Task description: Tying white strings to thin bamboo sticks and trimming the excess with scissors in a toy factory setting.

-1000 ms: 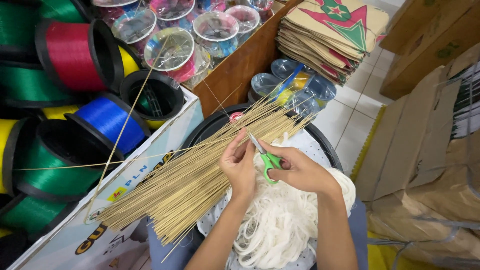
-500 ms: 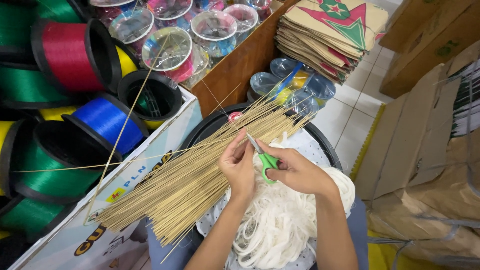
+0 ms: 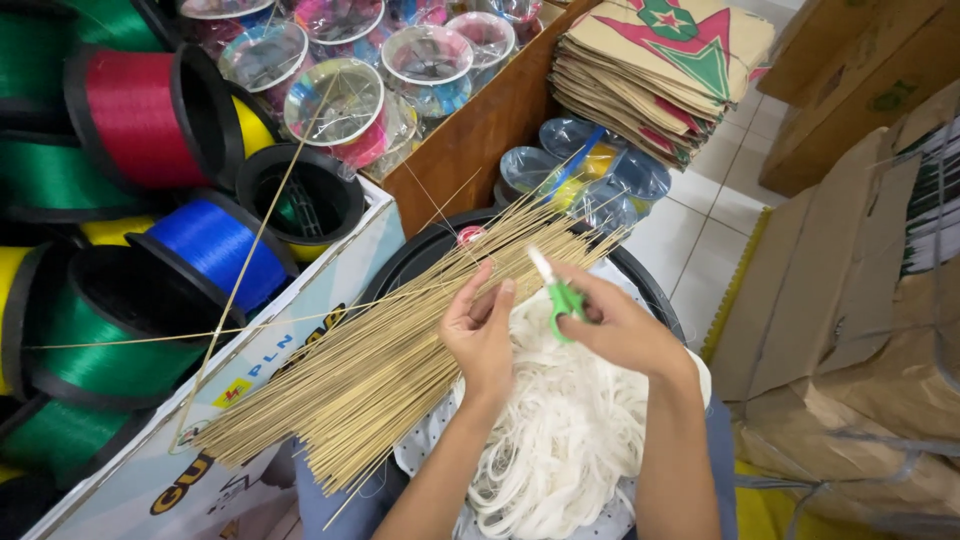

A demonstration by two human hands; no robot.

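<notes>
- Your right hand [image 3: 625, 330] grips a small pair of green-handled scissors [image 3: 560, 292], fingers curled through and around the handle, blades pointing up and left over the sticks.
- Your left hand [image 3: 482, 335] sits just beside the scissors, fingers bent and raised, thumb and fingertips close together; whether they pinch a strand is too fine to tell.
- Both hands hover over the near end of a thick bundle of thin bamboo sticks [image 3: 380, 370], which lies slantwise across your lap, its far tips fanning over the rim of a round black tray [image 3: 415, 262].
- Under your wrists lies a heap of white string [image 3: 570, 440], piled on the tray's near side.
- To the left, a printed cardboard box [image 3: 150, 470] holds big spools of line: a red spool [image 3: 130, 115], a blue spool [image 3: 215, 245] and green spools [image 3: 95, 340].
- Beyond the tray's far edge stand clear plastic reels [image 3: 335, 100] in a wooden crate [image 3: 480, 130].
- A stack of folded paper kites [image 3: 660, 65] rests at the upper right, with brown cartons [image 3: 850, 290] along the right side.
</notes>
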